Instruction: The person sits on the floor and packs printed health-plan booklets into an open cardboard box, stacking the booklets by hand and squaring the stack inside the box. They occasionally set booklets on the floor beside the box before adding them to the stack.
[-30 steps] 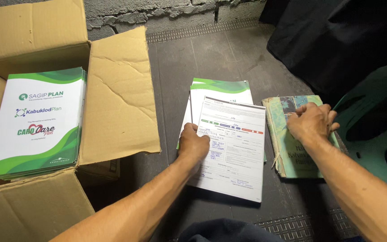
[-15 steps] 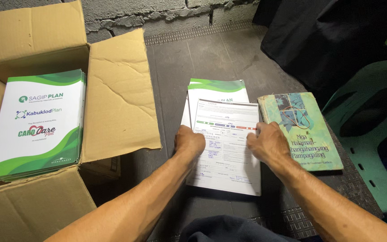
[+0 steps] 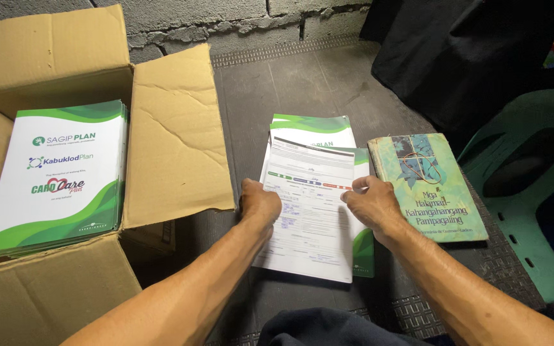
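A printed white form (image 3: pixel 312 211) lies on top of a green and white folder (image 3: pixel 315 125) on the dark mat. My left hand (image 3: pixel 259 204) rests on the form's left edge, fingers curled over it. My right hand (image 3: pixel 370 204) pinches the form's right edge between thumb and fingers. Just right of that hand lies a worn green book (image 3: pixel 434 192), flat on the mat and not touched.
An open cardboard box (image 3: pixel 174 134) stands at the left with a stack of green and white folders (image 3: pixel 59 176) inside. A green plastic stool (image 3: pixel 527 192) and dark cloth (image 3: pixel 469 57) are at the right. A block wall runs along the back.
My right hand left the green book and moved left onto the form's right edge. The left hand stayed on the form's left edge.
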